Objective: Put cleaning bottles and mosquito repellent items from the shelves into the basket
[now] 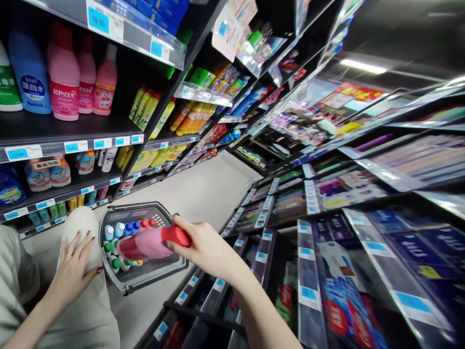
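Bottle gripped in right hand over basket, set on pale floor between shelves; left hand spread beside basket. Counted: one bottle held, one basket.

Some btls in basket part. hidden by pink btl; R-side shelf tags blurred, illeg.

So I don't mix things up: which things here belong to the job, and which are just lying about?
Job: pink bottle, held in right hand; basket; capped bottles inside it.

Just around: yellow shelf bottles; dark blue boxes; price tags.
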A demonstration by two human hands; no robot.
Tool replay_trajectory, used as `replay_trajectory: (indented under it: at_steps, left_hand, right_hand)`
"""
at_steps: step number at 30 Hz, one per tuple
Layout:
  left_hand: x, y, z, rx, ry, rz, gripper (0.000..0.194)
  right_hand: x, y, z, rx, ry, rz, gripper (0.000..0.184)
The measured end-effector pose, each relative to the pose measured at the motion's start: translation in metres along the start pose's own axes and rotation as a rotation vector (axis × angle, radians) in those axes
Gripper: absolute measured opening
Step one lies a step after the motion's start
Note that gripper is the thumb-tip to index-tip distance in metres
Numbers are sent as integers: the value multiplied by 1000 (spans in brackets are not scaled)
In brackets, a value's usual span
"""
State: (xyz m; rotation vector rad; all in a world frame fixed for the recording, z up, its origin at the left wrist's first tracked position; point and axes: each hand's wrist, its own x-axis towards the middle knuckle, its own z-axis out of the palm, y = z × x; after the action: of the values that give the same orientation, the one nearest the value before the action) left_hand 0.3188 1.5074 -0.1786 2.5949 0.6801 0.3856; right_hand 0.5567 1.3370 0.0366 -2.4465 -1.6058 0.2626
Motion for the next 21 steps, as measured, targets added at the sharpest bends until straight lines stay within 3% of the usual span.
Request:
replay_trajectory:
  at_steps: [2,6,11,17,21]
  left_hand:
    - [2,-6,13,167,39,-9,59]
    - [8,-8,26,276,65,2,54]
    - [13,-6,28,276,77,22,54]
    - [15,-7,31,275,96,26,53]
    - [15,-8,34,273,100,34,60]
  right_hand:
    - [3,34,26,-121,-46,119,14]
    - [22,103,78,-310,-195,293,26]
    - [52,176,149,-299,-307,353,38]
    - [82,221,237,-248,-403,392,47]
    - [93,240,280,-186,-401,456,45]
